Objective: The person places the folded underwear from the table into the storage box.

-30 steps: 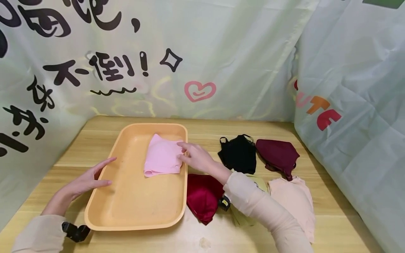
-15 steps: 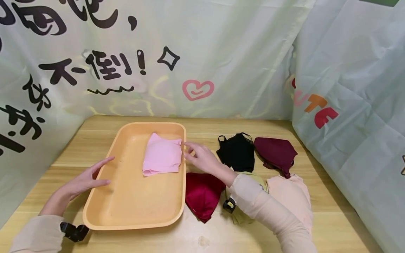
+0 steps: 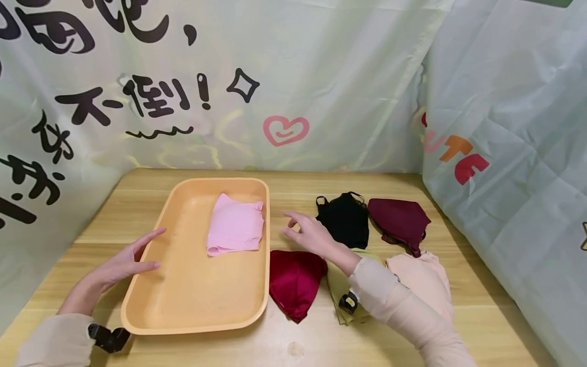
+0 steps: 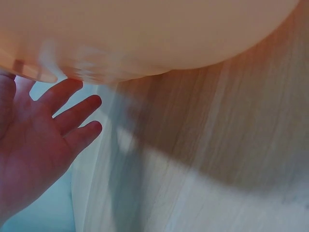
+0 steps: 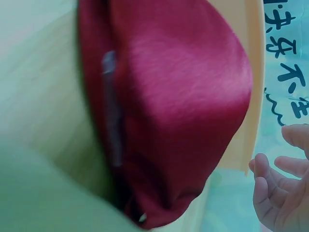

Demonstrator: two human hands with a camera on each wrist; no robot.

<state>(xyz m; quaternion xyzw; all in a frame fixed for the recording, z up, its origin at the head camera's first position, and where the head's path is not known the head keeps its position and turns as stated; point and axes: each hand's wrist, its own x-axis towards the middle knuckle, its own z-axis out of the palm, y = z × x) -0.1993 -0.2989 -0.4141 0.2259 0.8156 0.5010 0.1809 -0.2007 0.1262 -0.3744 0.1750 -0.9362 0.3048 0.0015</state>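
At the left rim of a shallow orange plastic tray is my left hand, thumb and forefinger spread over the edge. The left wrist view shows its other fingers extended below the tray's side. A folded pink garment lies in the tray's upper right part. Right of the tray, my right hand hovers over the table with loosely bent fingers and holds nothing. Just below it lies a shiny red satin bra-like garment, which fills much of the right wrist view. A black strappy top is behind the right hand.
A maroon garment lies at the back right. Nearer are a yellow-green garment, partly under the right forearm, and a pale peach garment. Printed cloth hangs behind the wooden table and along both sides.
My right hand has left the pink garment and moved right, out of the tray and over the table. The pink garment stays in the tray; my left hand stays at the rim.
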